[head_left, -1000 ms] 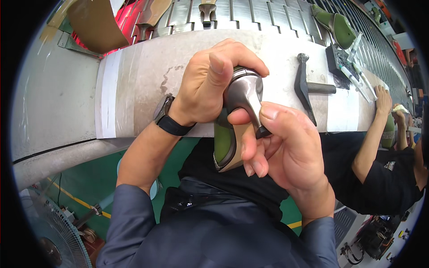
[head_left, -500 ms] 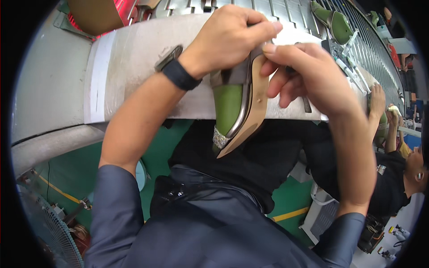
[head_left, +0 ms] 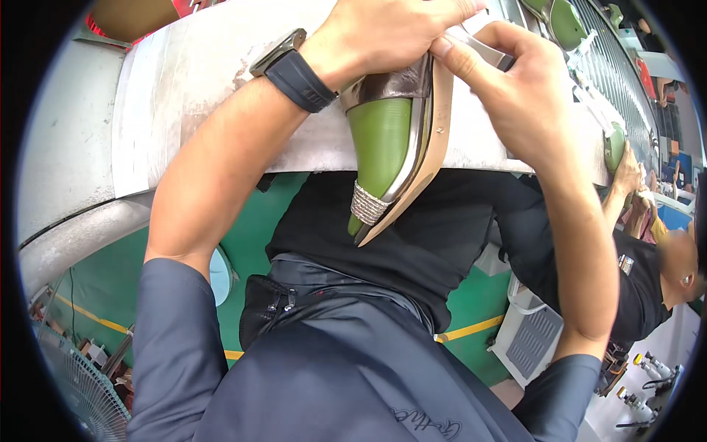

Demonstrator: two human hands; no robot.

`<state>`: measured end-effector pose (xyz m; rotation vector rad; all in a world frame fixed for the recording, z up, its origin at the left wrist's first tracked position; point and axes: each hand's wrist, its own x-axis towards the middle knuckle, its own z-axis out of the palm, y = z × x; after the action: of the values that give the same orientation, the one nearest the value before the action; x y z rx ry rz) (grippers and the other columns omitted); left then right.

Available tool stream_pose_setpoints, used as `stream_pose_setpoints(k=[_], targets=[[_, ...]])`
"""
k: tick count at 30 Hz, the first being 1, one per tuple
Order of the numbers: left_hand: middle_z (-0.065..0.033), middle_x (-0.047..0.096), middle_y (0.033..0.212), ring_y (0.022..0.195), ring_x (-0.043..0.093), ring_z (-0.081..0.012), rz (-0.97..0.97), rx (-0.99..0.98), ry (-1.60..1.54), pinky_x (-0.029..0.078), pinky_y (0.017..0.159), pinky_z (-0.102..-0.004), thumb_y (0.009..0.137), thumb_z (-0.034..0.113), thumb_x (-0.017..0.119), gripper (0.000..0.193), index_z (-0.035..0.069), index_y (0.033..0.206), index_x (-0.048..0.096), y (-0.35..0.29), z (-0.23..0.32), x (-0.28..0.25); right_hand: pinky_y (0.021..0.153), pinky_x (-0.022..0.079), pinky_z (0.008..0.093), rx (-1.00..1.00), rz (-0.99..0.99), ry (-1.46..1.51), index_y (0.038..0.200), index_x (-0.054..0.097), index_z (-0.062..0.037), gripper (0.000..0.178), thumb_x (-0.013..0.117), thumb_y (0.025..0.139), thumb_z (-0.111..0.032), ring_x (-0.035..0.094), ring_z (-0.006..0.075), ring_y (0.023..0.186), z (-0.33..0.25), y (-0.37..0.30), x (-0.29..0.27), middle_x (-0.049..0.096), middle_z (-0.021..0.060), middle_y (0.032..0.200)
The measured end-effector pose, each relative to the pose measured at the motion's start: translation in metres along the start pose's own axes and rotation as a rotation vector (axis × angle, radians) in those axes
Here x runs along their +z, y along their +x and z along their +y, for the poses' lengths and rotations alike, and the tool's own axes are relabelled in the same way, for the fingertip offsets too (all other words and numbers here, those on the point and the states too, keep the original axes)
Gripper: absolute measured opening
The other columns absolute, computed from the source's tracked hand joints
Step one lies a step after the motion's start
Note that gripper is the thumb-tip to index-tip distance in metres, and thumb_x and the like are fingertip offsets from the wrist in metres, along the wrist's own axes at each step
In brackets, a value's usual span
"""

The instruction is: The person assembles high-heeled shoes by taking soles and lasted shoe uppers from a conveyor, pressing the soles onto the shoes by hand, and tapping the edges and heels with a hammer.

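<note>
A sandal (head_left: pixel 403 158) on a green shoe last (head_left: pixel 381 132) hangs toe-down over the bench's near edge. It has a tan sole, a dark metallic strap across it and a sparkly band near the toe. My left hand (head_left: pixel 390 37) is closed round its upper end, fingers partly cut off by the top edge. My right hand (head_left: pixel 526 85) is closed at the heel end, thumb pressed by the sole's edge. A shiny grey piece, apparently the heel, shows between its thumb and forefinger.
A pale worn bench (head_left: pixel 199 81) runs under my forearms. More green lasts (head_left: pixel 567 26) lie at the far right, by a slatted conveyor (head_left: pixel 618 59). A co-worker in black (head_left: pixel 637 295) works close on my right. A fan (head_left: pixel 81 383) stands lower left.
The view has shifted closer, so bench and hands sit higher in the picture. My right fingers, loosely curled beside the sole before, have moved up and closed at the heel end.
</note>
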<state>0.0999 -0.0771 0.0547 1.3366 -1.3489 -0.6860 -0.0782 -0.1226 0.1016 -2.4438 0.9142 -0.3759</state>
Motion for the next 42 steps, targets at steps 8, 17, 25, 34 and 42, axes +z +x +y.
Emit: stream_pose_setpoints(k=[8, 17, 25, 34, 42], targets=[[-0.0159, 0.064, 0.068, 0.059, 0.063, -0.0271, 0.084, 0.639, 0.479, 0.048, 0.055, -0.0397, 0.096, 0.018, 0.064, 0.021, 0.0, 0.09, 0.071, 0.005, -0.025, 0.001, 0.087, 0.058, 0.0307, 0.103, -0.007, 0.689, 0.124, 0.066, 0.0043, 0.045, 0.081, 0.094, -0.025, 0.072, 0.0166, 0.096, 0.018, -0.017, 0.034, 0.076, 0.0108, 0.104], [-0.0171, 0.063, 0.069, 0.059, 0.063, -0.0315, 0.002, 0.426, 0.326, 0.047, 0.055, -0.0406, 0.098, 0.018, 0.062, 0.022, 0.001, 0.088, 0.07, 0.0, -0.015, 0.002, 0.073, 0.059, 0.0276, 0.059, 0.288, 0.706, 0.12, 0.07, 0.0079, 0.05, 0.086, 0.09, -0.029, 0.071, 0.0124, 0.078, 0.013, -0.033, 0.066, 0.075, 0.0121, 0.092], [-0.0176, 0.061, 0.066, 0.057, 0.062, -0.03, 0.035, 0.469, 0.304, 0.046, 0.053, -0.0396, 0.099, 0.017, 0.062, 0.023, -0.001, 0.088, 0.071, -0.001, -0.014, 0.002, 0.095, 0.058, 0.0337, 0.022, 0.228, 0.795, 0.146, 0.048, 0.0085, 0.07, 0.083, 0.092, -0.018, 0.069, 0.0209, 0.111, 0.015, -0.053, 0.075, 0.068, 0.0186, 0.124], [-0.0119, 0.069, 0.073, 0.063, 0.062, -0.0152, -0.137, 0.065, -0.037, 0.049, 0.057, -0.0327, 0.096, 0.031, 0.075, 0.033, -0.003, 0.095, 0.073, -0.008, 0.013, -0.015, 0.098, 0.057, 0.0359, 0.149, 0.226, 0.861, 0.148, 0.043, 0.0113, 0.076, 0.084, 0.089, -0.016, 0.069, 0.024, 0.113, 0.003, -0.059, 0.073, 0.067, 0.023, 0.128], [-0.0065, 0.07, 0.095, 0.087, 0.063, -0.012, 0.304, 0.267, 0.227, 0.052, 0.079, -0.0277, 0.092, 0.026, 0.081, 0.034, -0.002, 0.107, 0.071, -0.047, -0.004, -0.049, 0.087, 0.056, 0.0284, 0.085, 0.139, 0.575, 0.121, 0.071, 0.0032, 0.043, 0.082, 0.094, -0.028, 0.072, 0.0141, 0.094, -0.007, -0.007, 0.049, 0.077, 0.0109, 0.104]])
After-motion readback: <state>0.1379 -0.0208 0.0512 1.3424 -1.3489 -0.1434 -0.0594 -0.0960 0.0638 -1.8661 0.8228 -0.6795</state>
